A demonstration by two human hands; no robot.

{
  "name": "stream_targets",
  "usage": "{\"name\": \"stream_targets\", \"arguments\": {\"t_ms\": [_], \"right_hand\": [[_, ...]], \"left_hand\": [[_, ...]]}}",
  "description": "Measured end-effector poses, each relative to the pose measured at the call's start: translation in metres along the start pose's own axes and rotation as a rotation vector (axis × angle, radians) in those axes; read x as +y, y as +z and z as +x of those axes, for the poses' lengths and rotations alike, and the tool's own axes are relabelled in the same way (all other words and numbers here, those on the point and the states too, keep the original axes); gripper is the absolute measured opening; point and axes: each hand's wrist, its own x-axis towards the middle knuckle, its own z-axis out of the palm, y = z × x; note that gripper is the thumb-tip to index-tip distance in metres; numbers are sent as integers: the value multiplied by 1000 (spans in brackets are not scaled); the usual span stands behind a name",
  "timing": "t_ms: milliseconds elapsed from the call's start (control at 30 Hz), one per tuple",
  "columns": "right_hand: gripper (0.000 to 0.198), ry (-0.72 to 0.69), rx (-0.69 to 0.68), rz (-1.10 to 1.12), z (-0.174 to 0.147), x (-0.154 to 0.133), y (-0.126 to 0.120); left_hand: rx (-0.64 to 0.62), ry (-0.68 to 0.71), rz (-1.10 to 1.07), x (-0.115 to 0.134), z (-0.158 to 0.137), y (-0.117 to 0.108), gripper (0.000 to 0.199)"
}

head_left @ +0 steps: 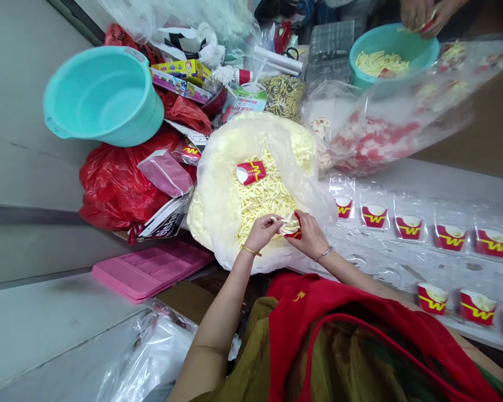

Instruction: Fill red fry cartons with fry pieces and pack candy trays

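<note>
L hand [263, 232] pinching fries [291, 225], R hand [312, 237] gripping red carton [294, 235] btwn 'em.

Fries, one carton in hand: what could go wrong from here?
1. The left hand pinches at its fingertips, so a fry might slip beside the held carton in the right hand.
2. The second carton lies loose on the pile of fries; it could get buried.
3. The plastic bag has a floppy rim that may fold inward.
</note>
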Motion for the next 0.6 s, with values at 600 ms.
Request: {"name": "stream_targets", "arguments": {"t_ms": [600], "right_hand": [[76, -79, -53, 0, -7, 3, 6]], "left_hand": [[-20, 86, 468, 13, -10, 5, 15]]}}
